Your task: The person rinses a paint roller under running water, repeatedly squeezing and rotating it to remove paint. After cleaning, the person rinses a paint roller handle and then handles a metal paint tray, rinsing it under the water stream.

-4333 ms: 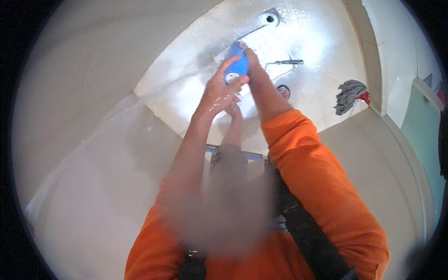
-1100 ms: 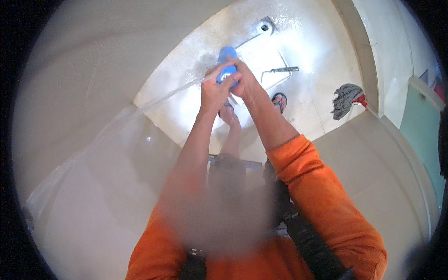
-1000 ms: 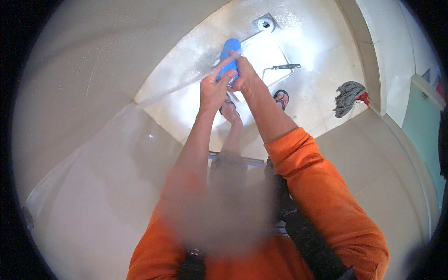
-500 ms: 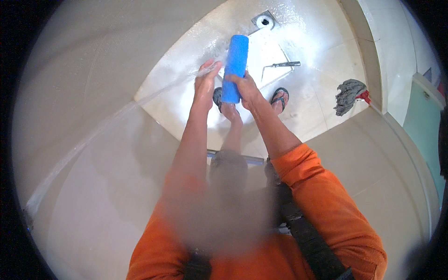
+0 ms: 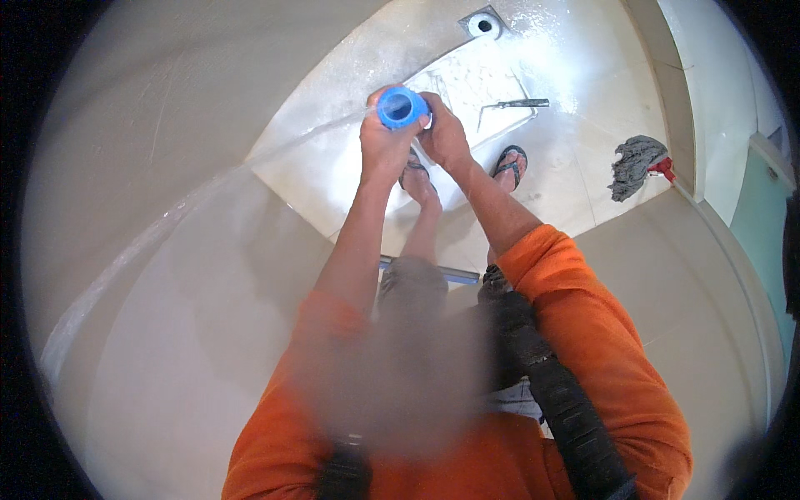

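A blue paint roller sleeve (image 5: 416, 105) is held upright between my hands, with its hollow open end facing up. My left hand (image 5: 385, 146) wraps round its left and near side. On the other side my right hand (image 5: 446, 137) has its fingers closed on the sleeve, the thumb near its lower edge. A stream of water (image 5: 179, 210) arcs in from the left and strikes the sleeve's open end. Below lies a white paint tray (image 5: 508, 131), wet inside. A bare roller frame with a dark handle (image 5: 523, 103) rests across its right side.
A round floor drain (image 5: 484, 26) lies beyond the tray. To the right is a grey mop head (image 5: 637, 167) with a red fitting, by the ledge. My sandalled feet (image 5: 511, 162) stand just nearer than the tray on the wet tiles. A pale wall (image 5: 167, 108) rises at left.
The sleeve has tipped from lying lengthwise to end-up, its open end now under the water stream. My left hand, open beside it before, has closed round it.
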A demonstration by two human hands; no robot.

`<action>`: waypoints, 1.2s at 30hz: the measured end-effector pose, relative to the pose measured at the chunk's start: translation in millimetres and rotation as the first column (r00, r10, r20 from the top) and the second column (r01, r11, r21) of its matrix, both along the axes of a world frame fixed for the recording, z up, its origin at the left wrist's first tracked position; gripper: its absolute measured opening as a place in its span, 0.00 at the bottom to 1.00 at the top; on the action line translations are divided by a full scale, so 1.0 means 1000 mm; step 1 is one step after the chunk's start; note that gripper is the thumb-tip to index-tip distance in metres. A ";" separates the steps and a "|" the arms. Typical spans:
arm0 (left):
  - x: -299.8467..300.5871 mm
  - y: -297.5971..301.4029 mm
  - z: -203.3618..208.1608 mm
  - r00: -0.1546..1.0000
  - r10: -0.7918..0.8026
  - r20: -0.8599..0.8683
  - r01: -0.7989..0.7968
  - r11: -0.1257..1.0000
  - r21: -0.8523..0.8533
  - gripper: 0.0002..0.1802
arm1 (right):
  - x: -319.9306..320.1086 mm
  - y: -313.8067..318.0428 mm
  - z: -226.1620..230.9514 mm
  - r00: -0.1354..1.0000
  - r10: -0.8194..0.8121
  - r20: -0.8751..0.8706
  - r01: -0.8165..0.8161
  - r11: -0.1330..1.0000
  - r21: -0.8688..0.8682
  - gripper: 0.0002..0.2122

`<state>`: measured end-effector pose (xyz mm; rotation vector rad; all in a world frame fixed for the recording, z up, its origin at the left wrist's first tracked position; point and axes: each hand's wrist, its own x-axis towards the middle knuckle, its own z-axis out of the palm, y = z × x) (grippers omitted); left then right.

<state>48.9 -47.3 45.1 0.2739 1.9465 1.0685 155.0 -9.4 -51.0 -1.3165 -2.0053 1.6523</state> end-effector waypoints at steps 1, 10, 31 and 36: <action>-0.003 0.003 0.001 1.000 0.021 -0.016 -0.021 1.000 0.009 0.33 | -0.005 0.004 0.001 1.000 0.009 -0.008 -0.010 1.000 -0.011 0.21; -0.008 -0.002 -0.002 0.994 0.058 -0.093 -0.047 0.992 0.121 0.33 | -0.020 0.006 0.010 0.999 -0.023 -0.032 0.022 0.999 -0.041 0.24; -0.028 0.018 -0.073 0.498 0.218 0.839 -0.425 0.905 0.017 0.33 | -0.001 0.022 0.049 0.826 -0.556 -0.094 -0.180 -0.102 -0.978 0.25; -0.047 0.016 -0.078 0.569 0.385 0.727 -0.281 0.921 -0.269 0.18 | -0.004 0.008 0.071 0.970 -0.243 0.033 0.088 0.218 -0.972 0.23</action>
